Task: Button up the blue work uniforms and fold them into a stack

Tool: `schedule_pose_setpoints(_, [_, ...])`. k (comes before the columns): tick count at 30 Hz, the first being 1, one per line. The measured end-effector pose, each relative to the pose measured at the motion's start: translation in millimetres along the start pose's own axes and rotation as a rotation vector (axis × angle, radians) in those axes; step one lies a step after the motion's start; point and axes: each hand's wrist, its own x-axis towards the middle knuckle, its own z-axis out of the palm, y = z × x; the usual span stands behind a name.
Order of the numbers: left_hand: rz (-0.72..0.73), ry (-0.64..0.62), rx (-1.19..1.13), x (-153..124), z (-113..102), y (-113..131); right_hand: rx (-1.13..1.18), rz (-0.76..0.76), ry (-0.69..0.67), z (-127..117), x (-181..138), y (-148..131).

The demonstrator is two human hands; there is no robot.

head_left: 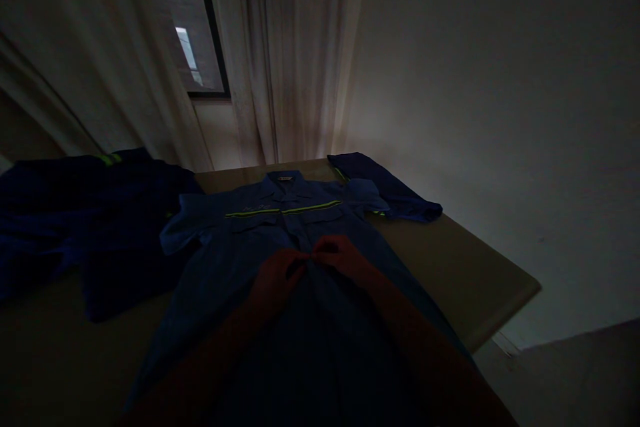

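Note:
A blue work shirt with a yellow-green stripe across the chest lies flat and face up on the table, collar away from me. My left hand and my right hand meet at the shirt's front placket, just below the stripe. Both hands have their fingers closed in a pinch on the shirt's front. The room is dim and the fingers show only as dark shapes.
A heap of dark blue clothing lies on the table's left part. One shirt sleeve stretches toward the table's right side. Pale curtains and a window stand behind the table. The table's right edge drops to the floor.

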Motion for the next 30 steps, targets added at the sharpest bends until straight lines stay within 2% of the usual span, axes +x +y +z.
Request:
schedule_pose_setpoints(6, [0.008,-0.048,0.106,-0.6,-0.3,1.1,-0.01,-0.018,-0.022,-0.9,0.7,3.5])
schedule_pose_setpoints(17, [0.066,-0.032,0.179,-1.8,2.3,0.1,-0.028,-0.051,-0.014,-2.1,-0.6,1.6])
schedule_pose_setpoints(24, [0.069,-0.026,0.23,-3.2,5.0,-1.5,0.045,-0.009,-0.016,-3.5,2.0,5.2])
schedule_pose_setpoints(30, [0.051,-0.076,0.332,-1.6,1.1,7.3,-0.046,-0.029,-0.057,-4.9,2.5,6.3])
